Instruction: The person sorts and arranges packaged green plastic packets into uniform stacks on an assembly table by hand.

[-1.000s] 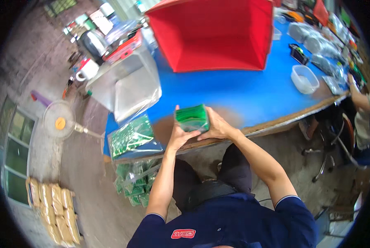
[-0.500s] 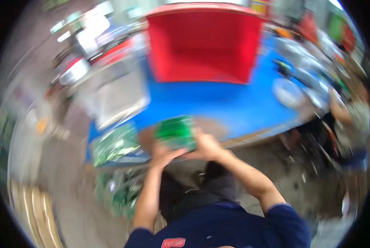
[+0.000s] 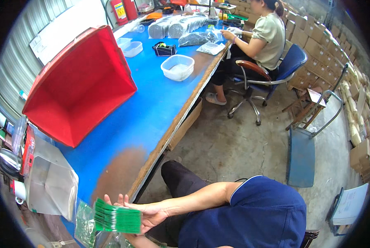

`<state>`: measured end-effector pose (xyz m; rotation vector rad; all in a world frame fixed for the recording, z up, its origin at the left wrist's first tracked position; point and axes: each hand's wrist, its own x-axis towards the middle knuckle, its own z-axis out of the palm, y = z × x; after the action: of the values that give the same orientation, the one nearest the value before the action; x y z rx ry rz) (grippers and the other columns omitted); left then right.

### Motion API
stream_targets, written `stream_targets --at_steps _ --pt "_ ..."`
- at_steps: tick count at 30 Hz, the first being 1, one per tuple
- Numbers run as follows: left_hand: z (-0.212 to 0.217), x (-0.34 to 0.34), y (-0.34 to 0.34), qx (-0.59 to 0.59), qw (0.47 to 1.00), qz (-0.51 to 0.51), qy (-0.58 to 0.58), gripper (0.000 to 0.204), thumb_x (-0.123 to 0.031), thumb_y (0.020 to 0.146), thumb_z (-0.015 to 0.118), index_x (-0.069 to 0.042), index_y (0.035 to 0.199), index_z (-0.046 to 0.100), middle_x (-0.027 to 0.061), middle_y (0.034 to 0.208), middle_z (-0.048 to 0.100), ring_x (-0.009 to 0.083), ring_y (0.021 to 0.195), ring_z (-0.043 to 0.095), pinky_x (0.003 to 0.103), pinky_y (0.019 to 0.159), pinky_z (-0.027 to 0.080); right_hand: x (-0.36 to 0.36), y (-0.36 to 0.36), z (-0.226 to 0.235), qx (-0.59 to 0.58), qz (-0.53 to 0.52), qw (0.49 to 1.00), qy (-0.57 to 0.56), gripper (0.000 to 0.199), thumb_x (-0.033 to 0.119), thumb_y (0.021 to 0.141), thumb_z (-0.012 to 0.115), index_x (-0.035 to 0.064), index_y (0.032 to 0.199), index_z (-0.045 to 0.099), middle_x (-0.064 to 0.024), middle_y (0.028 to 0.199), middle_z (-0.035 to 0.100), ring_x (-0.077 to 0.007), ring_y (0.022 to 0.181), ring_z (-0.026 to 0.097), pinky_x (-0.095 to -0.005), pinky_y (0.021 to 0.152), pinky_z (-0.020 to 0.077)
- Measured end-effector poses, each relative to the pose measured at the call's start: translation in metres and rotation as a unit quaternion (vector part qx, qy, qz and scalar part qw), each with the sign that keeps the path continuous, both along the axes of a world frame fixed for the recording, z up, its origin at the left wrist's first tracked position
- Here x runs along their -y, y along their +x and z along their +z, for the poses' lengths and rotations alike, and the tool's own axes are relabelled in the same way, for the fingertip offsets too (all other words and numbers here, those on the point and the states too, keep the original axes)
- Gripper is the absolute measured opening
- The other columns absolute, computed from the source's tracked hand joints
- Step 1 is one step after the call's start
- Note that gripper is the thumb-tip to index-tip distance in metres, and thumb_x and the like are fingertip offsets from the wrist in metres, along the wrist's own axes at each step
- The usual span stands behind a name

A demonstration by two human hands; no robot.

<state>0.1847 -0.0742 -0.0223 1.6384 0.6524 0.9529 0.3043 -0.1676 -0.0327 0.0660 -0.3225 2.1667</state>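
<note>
A stack of thin green pieces (image 3: 118, 218), packed tightly side by side, is held low at the left, by the near end of the table. My right hand (image 3: 151, 215) is turned palm up against its right side, with fingertips stretched out beyond its far edge. Below the stack shows the wrist of my left hand (image 3: 140, 239); its fingers are hidden. A clear plastic bag (image 3: 84, 223) with green in it lies just left of the stack, at the table edge.
A large red bin (image 3: 85, 91) stands on its side on the blue table (image 3: 152, 107). Nearer is a clear plastic-lined box (image 3: 50, 177). Clear tubs (image 3: 177, 68) and a tape dispenser (image 3: 164, 49) stand farther along. A co-worker (image 3: 267, 37) sits at the far right side, near a blue trolley (image 3: 300, 157).
My view has swung to the right, so the table and bin appear farther left and the co-worker shows fully. Both hands and the green stack now appear lower left; my right fingers stretch out more.
</note>
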Motion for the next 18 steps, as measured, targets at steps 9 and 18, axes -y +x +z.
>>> stream_targets --at_steps 9,18 --pt "0.020 -0.001 -0.066 0.314 0.859 -0.255 -0.314 0.079 -0.042 0.096 0.064 -0.003 0.154 0.029 0.0185 0.151 0.043 0.0320 0.139 0.042 0.044 0.114 0.037 -0.020 0.053 0.011 0.494 -0.324 0.797 0.127 0.099 0.036 0.079 0.083 -0.0011 0.148 0.021 -0.0192 0.124 0.060 -0.0290 0.114 0.061 -0.0417 0.096 0.0511" --pt "0.010 0.002 -0.036 -0.019 0.992 0.033 -0.117 0.070 -0.019 0.095 0.069 -0.003 0.152 0.034 0.0134 0.143 0.050 0.0264 0.126 0.053 0.040 0.105 0.044 -0.001 0.058 0.016 0.587 -0.367 0.701 0.171 0.095 0.038 0.073 0.085 -0.0002 0.137 0.027 -0.0250 0.112 0.059 -0.0343 0.105 0.064 -0.0426 0.087 0.0524"
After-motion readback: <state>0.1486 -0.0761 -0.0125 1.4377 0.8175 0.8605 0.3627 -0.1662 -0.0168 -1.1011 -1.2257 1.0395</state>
